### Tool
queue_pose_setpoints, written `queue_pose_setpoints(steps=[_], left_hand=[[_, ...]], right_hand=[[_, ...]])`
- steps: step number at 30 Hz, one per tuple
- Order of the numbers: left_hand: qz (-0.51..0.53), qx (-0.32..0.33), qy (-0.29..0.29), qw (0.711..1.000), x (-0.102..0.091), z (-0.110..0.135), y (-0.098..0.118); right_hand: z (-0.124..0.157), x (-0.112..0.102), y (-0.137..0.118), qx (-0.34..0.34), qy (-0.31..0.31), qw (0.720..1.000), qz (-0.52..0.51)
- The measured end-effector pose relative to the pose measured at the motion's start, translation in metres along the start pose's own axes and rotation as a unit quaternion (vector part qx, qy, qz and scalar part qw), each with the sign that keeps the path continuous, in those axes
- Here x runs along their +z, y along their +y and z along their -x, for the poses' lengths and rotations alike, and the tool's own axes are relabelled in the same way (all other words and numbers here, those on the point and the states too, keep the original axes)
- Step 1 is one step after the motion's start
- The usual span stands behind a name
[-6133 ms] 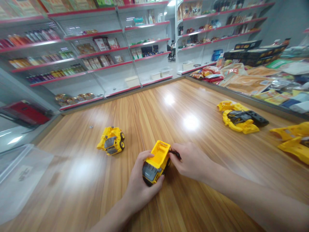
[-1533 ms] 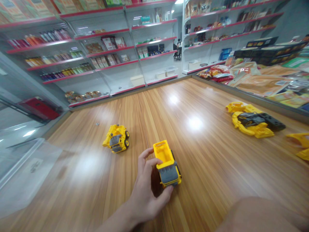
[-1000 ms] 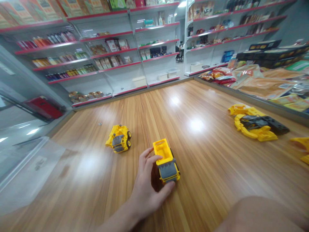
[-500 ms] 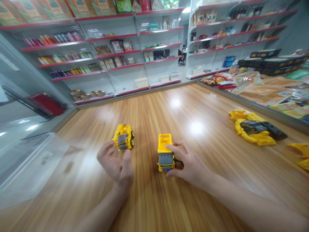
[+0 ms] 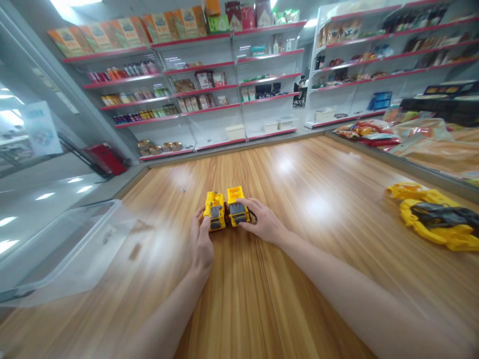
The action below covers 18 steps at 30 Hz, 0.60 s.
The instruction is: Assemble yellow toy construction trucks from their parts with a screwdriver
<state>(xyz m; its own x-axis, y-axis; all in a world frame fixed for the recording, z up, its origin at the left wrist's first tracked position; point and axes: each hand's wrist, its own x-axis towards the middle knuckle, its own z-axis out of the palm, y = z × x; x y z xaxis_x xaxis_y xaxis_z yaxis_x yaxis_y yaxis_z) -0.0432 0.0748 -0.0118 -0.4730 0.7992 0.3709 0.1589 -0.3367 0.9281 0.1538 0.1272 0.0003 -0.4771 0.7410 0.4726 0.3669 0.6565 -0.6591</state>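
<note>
Two yellow toy trucks with grey windscreens stand side by side on the wooden table point(image 5: 239, 294), close together. My left hand point(image 5: 202, 239) is curled against the left side of the left toy truck point(image 5: 215, 210), its thumb at the near corner. On the right, my right hand point(image 5: 264, 219) grips the toy dump truck point(image 5: 236, 205), with fingers by its yellow bed and thumb near the cab front. A dark part sticks out beside that truck, partly covered by the hand.
A clear plastic bin point(image 5: 86, 249) stands at the table's left. Yellow and black toy parts point(image 5: 437, 214) lie at the right. Bagged snacks point(image 5: 368, 132) are beyond the right edge, and stocked shelves point(image 5: 209, 107) line the back. A tiny object point(image 5: 183, 189) lies on the table.
My right hand has moved the dump truck forward and left, beside the other truck. My left hand has closed in on the left truck. The camera view has shifted.
</note>
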Motion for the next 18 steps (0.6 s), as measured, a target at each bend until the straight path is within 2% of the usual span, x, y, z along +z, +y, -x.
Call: queue_pose_setpoints(steps=[12,18], left_hand=[[0.006,0.002,-0.003,1.0,-0.0002,-0.0012,-0.0041],[-0.031,0.04,-0.015,0.999,-0.0047,-0.0005,-0.0039]], right_hand=[[-0.0001,0.0092,0.001,0.001,0.018,0.999,-0.037],[0.0005,0.0086,0.0,0.013,0.037,0.997,-0.069]])
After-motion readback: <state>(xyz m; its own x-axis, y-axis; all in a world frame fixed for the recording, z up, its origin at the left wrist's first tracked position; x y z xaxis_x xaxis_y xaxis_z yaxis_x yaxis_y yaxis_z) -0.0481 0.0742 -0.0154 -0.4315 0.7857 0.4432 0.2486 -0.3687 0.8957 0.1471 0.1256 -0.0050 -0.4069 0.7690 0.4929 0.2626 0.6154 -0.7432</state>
